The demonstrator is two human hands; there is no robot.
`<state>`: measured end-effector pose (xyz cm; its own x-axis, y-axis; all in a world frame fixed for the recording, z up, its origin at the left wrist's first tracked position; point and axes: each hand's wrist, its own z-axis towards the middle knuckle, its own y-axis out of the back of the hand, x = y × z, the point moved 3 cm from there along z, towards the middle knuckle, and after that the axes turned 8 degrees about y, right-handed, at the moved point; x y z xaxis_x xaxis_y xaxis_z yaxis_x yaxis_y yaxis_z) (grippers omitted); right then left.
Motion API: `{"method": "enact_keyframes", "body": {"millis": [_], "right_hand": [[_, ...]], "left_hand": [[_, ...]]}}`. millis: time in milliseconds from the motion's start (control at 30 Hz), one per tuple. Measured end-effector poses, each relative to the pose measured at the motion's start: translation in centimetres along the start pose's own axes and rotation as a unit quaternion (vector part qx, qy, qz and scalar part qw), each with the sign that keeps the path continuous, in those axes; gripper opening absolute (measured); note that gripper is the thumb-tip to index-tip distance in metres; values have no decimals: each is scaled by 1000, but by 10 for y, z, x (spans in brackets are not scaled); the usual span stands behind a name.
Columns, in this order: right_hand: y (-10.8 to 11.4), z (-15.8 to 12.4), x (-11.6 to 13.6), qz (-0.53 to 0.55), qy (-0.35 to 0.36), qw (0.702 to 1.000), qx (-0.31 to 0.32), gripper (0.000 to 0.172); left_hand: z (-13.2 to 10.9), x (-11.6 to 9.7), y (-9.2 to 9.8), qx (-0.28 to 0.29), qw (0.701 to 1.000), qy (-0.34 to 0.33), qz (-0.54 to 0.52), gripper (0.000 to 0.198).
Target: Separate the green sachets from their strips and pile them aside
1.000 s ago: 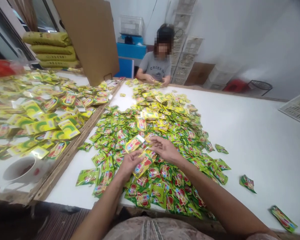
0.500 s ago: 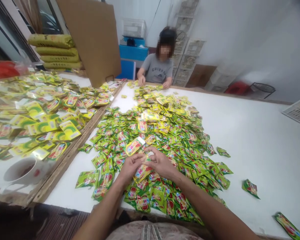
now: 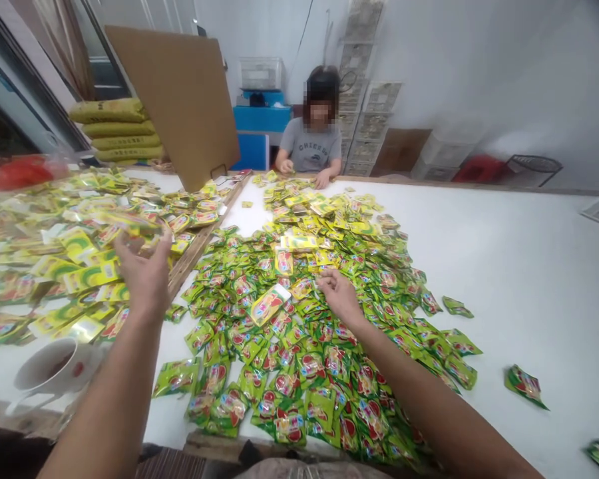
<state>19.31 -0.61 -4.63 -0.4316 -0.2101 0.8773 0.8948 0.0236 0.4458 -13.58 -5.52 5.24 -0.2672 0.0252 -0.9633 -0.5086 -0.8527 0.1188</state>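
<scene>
My left hand (image 3: 147, 269) is over the pile of yellow cartons (image 3: 77, 246) on the left, its fingers spread apart. A motion-smeared yellow carton (image 3: 134, 221) shows just beyond the fingertips; whether it touches them I cannot tell. Above the heap of small green packets (image 3: 312, 366), printed with red fruit, hovers my right hand (image 3: 340, 296). Its fingers are curled with the tips together, and anything between them is too small to make out. Left of it, a yellow carton with a white end flap (image 3: 269, 305) lies on the packets.
A wooden strip (image 3: 194, 256) divides the tables. At the near left stands a white mug (image 3: 47, 369) with dark contents. A tall cardboard sheet (image 3: 180, 106) leans at the back. Across the table a co-worker (image 3: 312, 143) handles small packets. Loose packets (image 3: 525, 386) lie at right.
My hands were together over the heap on a small yellow carton. The left has swung left to the carton pile and its fingers spread; the right has moved slightly right and away.
</scene>
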Motion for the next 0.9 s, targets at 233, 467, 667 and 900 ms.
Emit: {"method": "enact_keyframes", "body": {"millis": [233, 467, 667, 900], "right_hand": [[-34, 28, -12, -273, 28, 954, 123, 50], [-40, 17, -23, -261, 46, 956, 124, 23], [-24, 9, -18, -71, 24, 996, 47, 37], [-32, -23, 1, 63, -3, 979, 192, 37]], "left_hand": [[-109, 51, -68, 360, 812, -74, 454, 55], [-129, 80, -79, 397, 823, -59, 403, 38], [-135, 87, -70, 466, 872, 95, 116, 55], [-160, 84, -53, 493, 830, 257, -49, 38]]}}
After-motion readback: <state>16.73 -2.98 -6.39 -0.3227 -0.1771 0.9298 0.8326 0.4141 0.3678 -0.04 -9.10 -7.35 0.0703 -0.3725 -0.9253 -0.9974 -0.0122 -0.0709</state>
